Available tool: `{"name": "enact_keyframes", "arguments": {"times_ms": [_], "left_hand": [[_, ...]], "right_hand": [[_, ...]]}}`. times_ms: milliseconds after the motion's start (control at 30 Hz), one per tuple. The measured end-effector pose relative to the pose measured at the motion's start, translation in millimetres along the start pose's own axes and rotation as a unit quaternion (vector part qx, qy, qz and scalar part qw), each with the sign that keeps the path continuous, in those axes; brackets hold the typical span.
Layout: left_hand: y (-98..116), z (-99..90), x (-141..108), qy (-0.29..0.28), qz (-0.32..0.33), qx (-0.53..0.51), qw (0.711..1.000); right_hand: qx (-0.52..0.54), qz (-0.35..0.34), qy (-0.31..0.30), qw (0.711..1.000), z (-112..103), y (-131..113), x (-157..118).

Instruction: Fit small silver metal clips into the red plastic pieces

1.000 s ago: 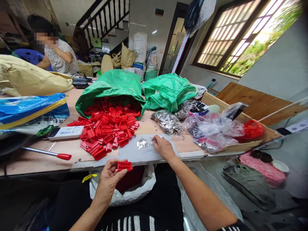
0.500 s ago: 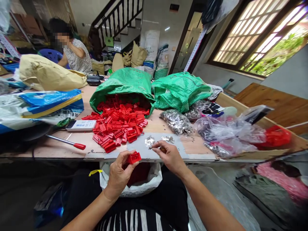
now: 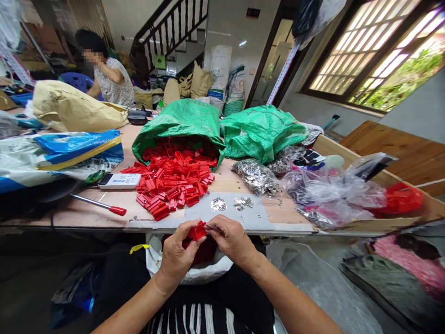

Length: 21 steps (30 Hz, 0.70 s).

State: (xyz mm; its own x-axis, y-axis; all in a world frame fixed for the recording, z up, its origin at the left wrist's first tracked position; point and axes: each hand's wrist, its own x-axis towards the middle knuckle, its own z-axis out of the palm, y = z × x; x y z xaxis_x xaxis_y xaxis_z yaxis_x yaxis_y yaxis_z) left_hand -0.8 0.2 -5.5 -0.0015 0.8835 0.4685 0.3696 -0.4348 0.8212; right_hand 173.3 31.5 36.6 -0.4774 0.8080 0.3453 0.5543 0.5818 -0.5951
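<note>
My left hand (image 3: 175, 253) pinches a small red plastic housing (image 3: 199, 230) between thumb and fingers, just off the table's front edge. My right hand (image 3: 232, 241) is closed on a thin dark metal tool (image 3: 212, 227), whose tip meets the housing's right side; its exact kind and any small piece at its tip are hard to make out. Below both hands, an open white sack (image 3: 208, 276) rests on my lap with red pieces inside. Two small heaps of flat silvery metal pieces (image 3: 218, 204) lie on a grey sheet (image 3: 227, 217) beyond my hands.
Red housings (image 3: 174, 181) spill from a green woven sack (image 3: 184, 116). Bagged metal pieces (image 3: 256, 176) and a wooden tray (image 3: 368, 225) of plastic bags stand right. A red-tipped lever (image 3: 116, 210) juts out at left. Another person (image 3: 114, 83) sits behind.
My right hand has moved left and down from the metal pieces to the red housing, bringing the tool's tip against it. My left hand has shifted slightly right, and the view a little too.
</note>
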Motion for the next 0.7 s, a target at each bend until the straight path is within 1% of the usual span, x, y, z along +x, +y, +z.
{"name": "enact_keyframes", "arguments": {"times_ms": [100, 200, 333, 467, 533, 600, 700], "left_hand": [[-1.8, 0.9, -1.7, -0.006, -0.004, -0.011, 1.0], [-1.4, 1.3, -2.6, -0.003, -0.005, -0.009, 1.0], [1.5, 0.9, -2.4, 0.009, 0.004, 0.006, 1.0], [3.4, 0.4, -1.7, 0.002, 0.028, 0.014, 1.0], [3.2, 0.5, -2.2, 0.001, 0.03, 0.014, 0.999], [2.4, 0.9, -3.3, 0.004, 0.021, 0.008, 1.0], [0.8, 2.0, -5.6, 0.01, -0.003, -0.009, 1.0]], "right_hand": [[0.007, -0.011, 0.016, 1.0, 1.5, -0.7, -1.1], [0.013, -0.02, 0.017, 1.0, 1.5, -2.2, -1.8], [0.015, -0.014, 0.01, 1.0, 0.9, -3.4, -1.8], [0.015, -0.008, 0.013, 1.0, 3.8, -2.4, -2.8], [0.023, -0.002, 0.015, 1.0, 5.5, -2.7, -3.4], [0.049, 0.012, 0.009, 0.999, 5.4, -3.9, -3.8], [0.118, 0.048, -0.017, 0.992, 0.1, -4.7, -4.2]]}}
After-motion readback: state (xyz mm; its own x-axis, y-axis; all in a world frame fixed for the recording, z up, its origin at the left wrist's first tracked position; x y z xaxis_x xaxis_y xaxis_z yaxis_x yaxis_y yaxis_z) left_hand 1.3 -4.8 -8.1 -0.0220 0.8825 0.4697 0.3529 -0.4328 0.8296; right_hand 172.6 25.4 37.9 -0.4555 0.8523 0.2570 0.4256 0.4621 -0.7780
